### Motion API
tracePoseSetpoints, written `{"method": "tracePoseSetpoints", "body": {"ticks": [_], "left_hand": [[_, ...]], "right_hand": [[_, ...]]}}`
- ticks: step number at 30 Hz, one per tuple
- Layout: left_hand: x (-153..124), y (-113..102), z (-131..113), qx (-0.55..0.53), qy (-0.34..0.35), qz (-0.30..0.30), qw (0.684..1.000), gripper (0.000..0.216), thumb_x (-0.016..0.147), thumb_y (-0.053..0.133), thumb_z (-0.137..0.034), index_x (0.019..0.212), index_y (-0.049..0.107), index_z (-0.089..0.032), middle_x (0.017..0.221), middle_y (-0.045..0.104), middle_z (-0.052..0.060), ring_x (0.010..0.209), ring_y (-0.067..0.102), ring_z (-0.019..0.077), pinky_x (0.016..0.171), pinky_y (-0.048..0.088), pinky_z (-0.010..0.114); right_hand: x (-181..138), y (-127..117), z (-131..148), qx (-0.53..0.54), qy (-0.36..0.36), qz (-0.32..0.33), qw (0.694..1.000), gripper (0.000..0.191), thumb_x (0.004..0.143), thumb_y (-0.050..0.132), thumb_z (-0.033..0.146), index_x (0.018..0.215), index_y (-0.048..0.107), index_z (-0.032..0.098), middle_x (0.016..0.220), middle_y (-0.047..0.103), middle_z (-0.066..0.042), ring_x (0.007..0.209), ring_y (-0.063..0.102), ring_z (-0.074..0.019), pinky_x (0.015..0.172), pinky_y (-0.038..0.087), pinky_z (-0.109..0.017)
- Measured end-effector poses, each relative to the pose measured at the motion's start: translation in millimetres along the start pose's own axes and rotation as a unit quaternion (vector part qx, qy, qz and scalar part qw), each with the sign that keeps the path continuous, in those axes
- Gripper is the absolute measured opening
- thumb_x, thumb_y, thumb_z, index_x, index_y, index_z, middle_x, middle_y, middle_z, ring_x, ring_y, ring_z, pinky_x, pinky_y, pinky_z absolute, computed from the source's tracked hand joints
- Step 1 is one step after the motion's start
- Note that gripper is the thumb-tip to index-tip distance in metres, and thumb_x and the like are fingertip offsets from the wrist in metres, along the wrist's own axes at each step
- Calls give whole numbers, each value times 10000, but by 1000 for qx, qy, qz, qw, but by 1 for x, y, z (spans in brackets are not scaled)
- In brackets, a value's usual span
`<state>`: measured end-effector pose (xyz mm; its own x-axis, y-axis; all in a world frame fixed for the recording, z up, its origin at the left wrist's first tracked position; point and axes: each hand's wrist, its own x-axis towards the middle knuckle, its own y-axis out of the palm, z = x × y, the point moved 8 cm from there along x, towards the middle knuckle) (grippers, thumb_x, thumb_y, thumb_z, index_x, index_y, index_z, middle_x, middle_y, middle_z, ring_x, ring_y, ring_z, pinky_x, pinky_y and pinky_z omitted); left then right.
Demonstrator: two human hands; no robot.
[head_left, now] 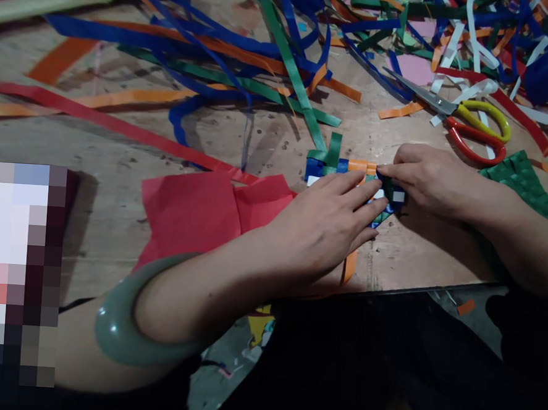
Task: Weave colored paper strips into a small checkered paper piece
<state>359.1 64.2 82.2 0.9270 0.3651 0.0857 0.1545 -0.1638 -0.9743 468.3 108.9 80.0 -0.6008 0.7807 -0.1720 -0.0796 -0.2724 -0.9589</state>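
A small woven piece point(343, 166) of blue, green, orange and white strips lies flat near the table's front edge. My left hand point(331, 218) rests palm down across it, fingers stretched out, covering much of its middle. At the right end, my right hand point(427, 174) has its fingers closed on the piece's edge; the thumb is partly hidden. From the woven piece's upper left corner a long green strip point(289, 60) runs up and away. An orange strip end point(350, 267) sticks out below my left hand. Red sheets point(190, 215) lie just left of it.
Yellow-and-red-handled scissors point(480, 131) lie behind my right hand. A green woven piece point(517, 179) sits by my right forearm. Tangled blue strips point(182, 35) and other coloured strips cover the back of the wooden table point(119, 158). A red strip point(121, 131) stretches across the left.
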Motion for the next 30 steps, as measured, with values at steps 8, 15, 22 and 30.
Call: {"method": "tracePoseSetpoints", "body": {"ticks": [8,15,22,30], "left_hand": [[0,1,1,34,3,-3,999,396,1073,414,-330,1300,642,-98,1353,662,198,1313,594,352,1092,513,518],[0,-2,2,44,-4,-18,999,320,1043,516,-321,1209,660,-88,1275,669,221,1234,630,349,1056,537,505],[1,0,1,48,-2,-14,999,379,1044,530,-344,1274,645,-65,1296,672,230,1276,613,373,1074,525,509],[2,-2,1,39,-4,-1,999,386,1067,463,-340,1271,646,-69,1278,672,228,1236,626,377,1043,535,507]], "right_hand": [[5,0,-9,57,-20,-40,997,365,1017,425,274,1119,768,205,915,650,-71,797,570,-180,695,382,-300],[7,-6,-19,78,-30,-54,995,425,1050,401,340,1246,754,208,1025,732,-67,927,650,-184,813,451,-306],[16,-12,-23,185,-8,-71,980,386,1020,465,387,1119,789,202,1057,799,-57,921,695,-191,844,511,-325],[21,-17,-24,243,-32,-36,969,418,1000,503,379,1225,772,152,1201,791,-87,1037,705,-170,968,517,-300]]}}
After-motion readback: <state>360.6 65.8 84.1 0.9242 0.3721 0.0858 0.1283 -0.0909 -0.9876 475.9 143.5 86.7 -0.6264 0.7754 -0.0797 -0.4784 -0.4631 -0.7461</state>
